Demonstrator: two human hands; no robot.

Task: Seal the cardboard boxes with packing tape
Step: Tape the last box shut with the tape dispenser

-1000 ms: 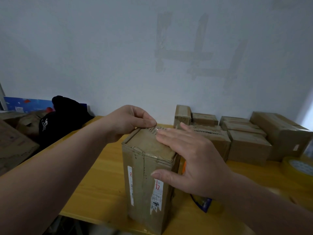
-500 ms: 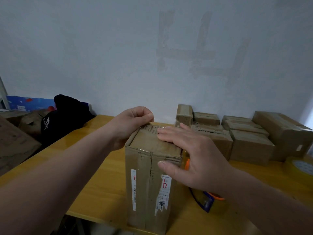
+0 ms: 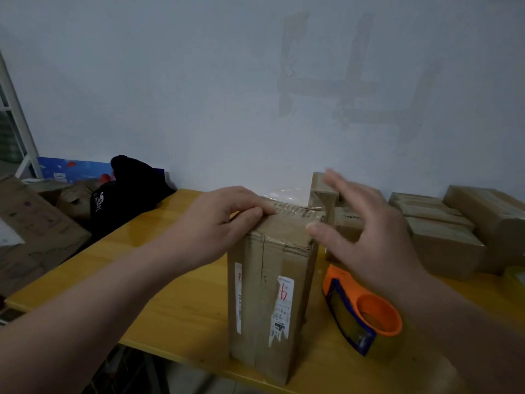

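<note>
A tall cardboard box (image 3: 270,294) with white labels stands upright near the front edge of the yellow table (image 3: 176,302). My left hand (image 3: 224,220) rests on its top left edge with fingers curled, pressing on the taped top. A loose flap of clear tape (image 3: 287,193) sticks up at the far edge of the box top. My right hand (image 3: 366,234) hovers open just right of the box top, fingers spread and blurred, thumb near the top right corner. An orange and blue tape dispenser (image 3: 360,311) lies on the table right of the box.
Several small cardboard boxes (image 3: 443,231) are stacked along the wall at the back right. A black bag (image 3: 127,194) and more cartons (image 3: 34,228) sit at the left. A yellow tape roll (image 3: 518,275) peeks in at the right edge.
My right hand has lifted off the box top and moved right, opening wide and uncovering the tape dispenser. The left hand stays on the top left edge.
</note>
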